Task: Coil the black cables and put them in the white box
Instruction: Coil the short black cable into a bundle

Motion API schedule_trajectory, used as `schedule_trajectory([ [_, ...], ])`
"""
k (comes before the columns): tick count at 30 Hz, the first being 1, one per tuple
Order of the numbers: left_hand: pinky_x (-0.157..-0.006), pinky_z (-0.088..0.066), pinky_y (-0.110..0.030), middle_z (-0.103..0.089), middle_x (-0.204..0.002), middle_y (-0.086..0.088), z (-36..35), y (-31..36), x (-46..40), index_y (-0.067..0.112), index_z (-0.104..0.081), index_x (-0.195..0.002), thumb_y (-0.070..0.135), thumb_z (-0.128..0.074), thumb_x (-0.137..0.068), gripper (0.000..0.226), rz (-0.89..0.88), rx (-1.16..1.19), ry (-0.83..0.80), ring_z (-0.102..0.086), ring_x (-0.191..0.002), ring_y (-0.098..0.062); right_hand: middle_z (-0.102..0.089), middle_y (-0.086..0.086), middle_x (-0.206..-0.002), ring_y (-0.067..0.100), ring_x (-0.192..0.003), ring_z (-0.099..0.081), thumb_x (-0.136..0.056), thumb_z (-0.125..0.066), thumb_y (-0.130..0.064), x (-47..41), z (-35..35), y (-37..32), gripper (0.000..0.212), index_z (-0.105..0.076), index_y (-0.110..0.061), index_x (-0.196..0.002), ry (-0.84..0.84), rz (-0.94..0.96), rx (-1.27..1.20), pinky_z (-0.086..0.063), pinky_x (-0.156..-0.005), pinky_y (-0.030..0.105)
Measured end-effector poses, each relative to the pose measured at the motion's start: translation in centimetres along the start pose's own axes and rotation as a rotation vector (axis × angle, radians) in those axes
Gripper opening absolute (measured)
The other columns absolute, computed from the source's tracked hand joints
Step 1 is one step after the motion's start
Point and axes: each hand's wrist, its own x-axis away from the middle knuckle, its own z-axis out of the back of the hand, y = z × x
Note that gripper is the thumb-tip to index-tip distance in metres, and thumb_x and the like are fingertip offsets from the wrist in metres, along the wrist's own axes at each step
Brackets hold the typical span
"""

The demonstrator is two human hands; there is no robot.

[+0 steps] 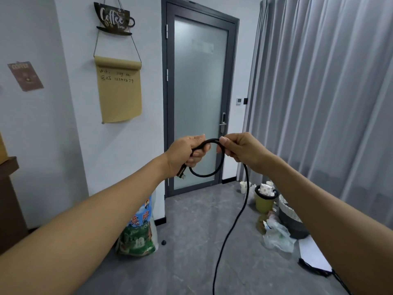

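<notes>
Both my arms are held out in front of me at chest height. My left hand (187,153) grips a black cable (228,231) near its end, and the plug (181,174) sticks out below my fist. One small loop (209,173) of the cable hangs between my hands. My right hand (238,149) pinches the top of that loop between thumb and fingers. From there the cable's long tail drops down to the floor and runs off the bottom edge. A white box (312,254) lies on the floor at the lower right, partly hidden by my right arm.
A glass door (200,99) faces me, with grey curtains (323,103) to its right. On the floor stand a printed sack (138,233), a yellow-green bin (264,201), a dark mesh basket (291,220) and a plastic bag (277,235). Another black cable (314,268) lies by the box.
</notes>
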Motion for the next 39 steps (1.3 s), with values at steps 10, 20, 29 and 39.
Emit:
schedule_trajectory([
  [10,-0.038,-0.022,-0.013,-0.033,-0.054,0.010,-0.5,-0.7,-0.3,0.015,-0.048,-0.076,0.029,-0.028,-0.103,0.037,-0.065,0.224,0.142,-0.026,-0.041,-0.003,-0.035,-0.003,-0.051,0.004,-0.036,-0.025,-0.100,-0.039,-0.028,-0.5,-2.1,0.4,0.041,-0.058,-0.010,-0.069,0.157,-0.140,-0.501,-0.021,-0.038,0.016],
  [20,-0.037,-0.021,-0.013,-0.029,-0.050,0.011,-1.1,-1.1,-0.5,0.014,-0.051,-0.080,0.026,-0.028,-0.103,0.035,-0.063,0.368,0.120,-0.024,-0.038,-0.002,-0.041,-0.009,-0.041,0.001,-0.029,-0.027,-0.100,-0.041,-0.028,-0.7,-4.4,0.5,0.038,-0.057,-0.011,-0.070,0.422,-0.227,-0.946,-0.021,-0.032,0.014],
  [29,-0.029,-0.016,-0.011,-0.029,-0.038,0.012,2.3,-1.4,-0.5,0.016,-0.042,-0.072,0.027,-0.027,-0.104,0.037,-0.053,0.601,0.445,-0.022,-0.029,0.000,-0.048,0.001,-0.057,0.004,-0.037,-0.032,-0.092,-0.059,-0.019,0.7,-3.1,4.1,0.020,-0.066,-0.009,-0.076,0.366,-0.301,-0.392,-0.028,-0.037,0.015],
  [39,-0.048,-0.034,-0.018,-0.036,-0.052,0.004,3.6,-0.8,-0.8,0.015,-0.044,-0.074,0.022,-0.030,-0.104,0.034,-0.179,0.398,0.649,-0.033,-0.046,-0.009,-0.071,0.003,-0.087,0.022,-0.077,-0.064,-0.091,-0.049,-0.019,0.2,-4.4,2.9,0.023,-0.071,-0.019,-0.096,0.237,-0.097,0.707,-0.054,-0.073,0.034],
])
